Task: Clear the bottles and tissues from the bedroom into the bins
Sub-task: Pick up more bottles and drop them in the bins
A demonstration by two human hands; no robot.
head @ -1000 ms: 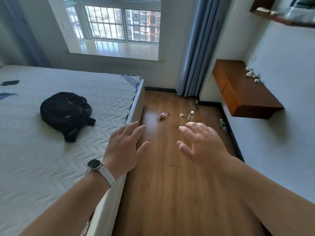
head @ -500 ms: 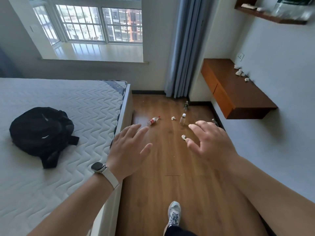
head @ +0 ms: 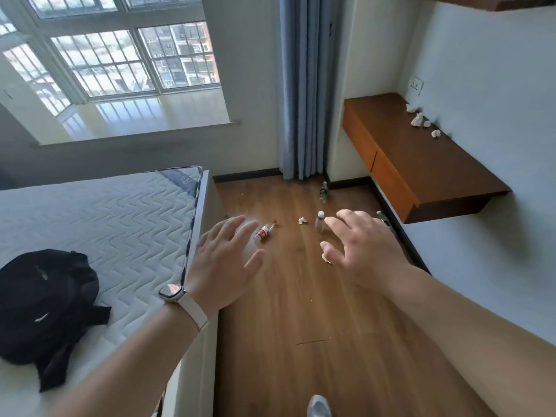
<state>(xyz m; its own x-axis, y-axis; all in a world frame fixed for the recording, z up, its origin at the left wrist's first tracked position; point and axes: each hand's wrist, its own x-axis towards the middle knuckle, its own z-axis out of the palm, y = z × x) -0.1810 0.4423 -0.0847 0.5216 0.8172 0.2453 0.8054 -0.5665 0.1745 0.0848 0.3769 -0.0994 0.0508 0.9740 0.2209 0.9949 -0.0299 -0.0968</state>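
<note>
Several plastic bottles lie ahead on the wooden floor: a red-labelled bottle (head: 264, 231) on its side, a clear white-capped bottle (head: 319, 221) standing upright, a green-labelled bottle (head: 323, 192) near the curtain, and another bottle (head: 383, 218) by the right wall. A crumpled tissue (head: 302, 220) sits between the bottles; another tissue (head: 325, 258) peeks out under my right hand. More tissues (head: 418, 120) lie on the wall-mounted desk (head: 421, 164). My left hand (head: 224, 263) and right hand (head: 362, 245) are stretched forward in the air, fingers spread, holding nothing.
The bed (head: 99, 236) fills the left side, with a black backpack (head: 45, 305) on the mattress. A blue curtain (head: 304, 85) hangs in the corner beside the window (head: 126, 58). My shoe (head: 319, 406) shows at the bottom edge. No bin is in view.
I have stepped forward along the bed, so the bottles and tissues look nearer. The view has tilted and swung left. Both hands stay spread and empty.
</note>
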